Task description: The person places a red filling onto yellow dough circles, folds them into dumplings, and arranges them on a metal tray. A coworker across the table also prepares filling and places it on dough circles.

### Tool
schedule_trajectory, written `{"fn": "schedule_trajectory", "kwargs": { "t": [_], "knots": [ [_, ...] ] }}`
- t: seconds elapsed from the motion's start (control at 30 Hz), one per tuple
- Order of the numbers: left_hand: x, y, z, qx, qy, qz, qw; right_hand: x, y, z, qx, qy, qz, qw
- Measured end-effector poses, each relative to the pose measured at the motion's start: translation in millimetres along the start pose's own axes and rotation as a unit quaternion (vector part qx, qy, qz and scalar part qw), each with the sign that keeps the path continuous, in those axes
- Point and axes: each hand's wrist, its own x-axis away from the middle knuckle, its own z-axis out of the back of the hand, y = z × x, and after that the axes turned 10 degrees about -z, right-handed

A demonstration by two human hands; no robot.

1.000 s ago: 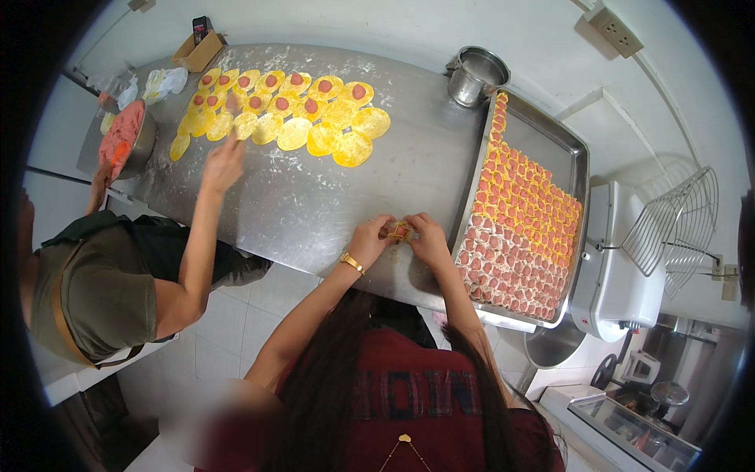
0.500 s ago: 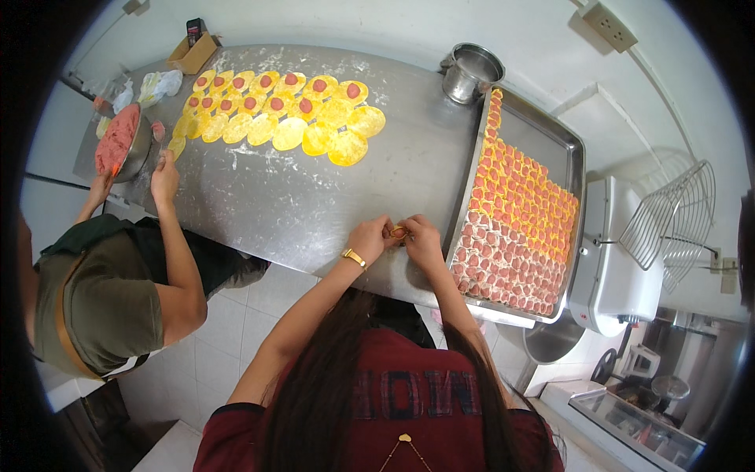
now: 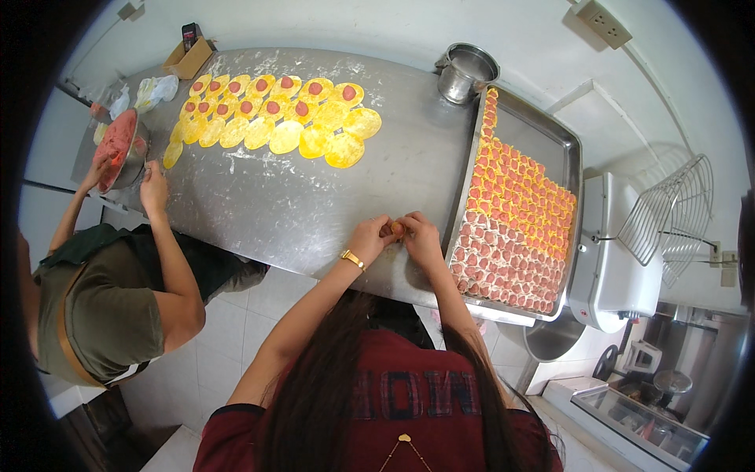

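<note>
A: Head view, centre. A small yellow dumpling [image 3: 397,229] is pinched between both hands just above the near edge of the steel table [image 3: 314,204]. The left hand [image 3: 370,238] is closed on it from the left side, a gold watch [image 3: 352,259] being worn at that wrist. The right hand [image 3: 421,240] is closed on it from the right, fingertips meeting those of the left.

B: Noted. What is recorded to the right of the hands?

A: A large metal tray [image 3: 566,149] is set just beside the right hand, packed with rows of finished dumplings [image 3: 515,228], orange-yellow toward the far end, paler pink toward the near end. The far right corner of the tray is left bare. A steel pot [image 3: 465,72] is seen at its far end.

B: And toward the left?

A: Round yellow wrappers [image 3: 275,118] are laid out overlapping on the floured far part of the table, many topped with a dab of pink filling. At the left end a bowl of pink filling [image 3: 119,145] is touched by another person's hand [image 3: 154,189]; that person is dressed in an olive shirt. A small cardboard box [image 3: 189,57] is noted at the far left corner.
</note>
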Motion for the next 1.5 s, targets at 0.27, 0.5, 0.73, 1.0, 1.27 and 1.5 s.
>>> {"fn": "schedule_trajectory", "kwargs": {
  "t": [0.27, 0.5, 0.73, 1.0, 1.27, 1.5],
  "knots": [
    [-1, -3, -1, -0.026, 0.004, -0.019, 0.999, -1, -2, 0, 0.024, 0.019, -0.007, 0.999],
    [-1, -8, -1, 0.004, 0.048, -0.035, 0.998, -2, 1, 1, 0.028, 0.055, -0.018, 0.998],
    [-3, -11, -2, 0.001, 0.029, -0.045, 0.999, -6, 5, -6, 0.021, 0.086, -0.016, 0.996],
    [-9, -7, -1, 0.000, 0.040, -0.050, 0.998, -9, 9, -13, 0.038, 0.072, -0.042, 0.996],
    [-14, -12, -4, 0.011, 0.047, -0.011, 0.999, -18, 8, -9, -0.054, 0.035, -0.035, 0.997],
    [-13, -13, -2, -0.004, 0.051, -0.067, 0.996, -10, 8, -6, 0.061, 0.035, -0.042, 0.997]
  ]
}}
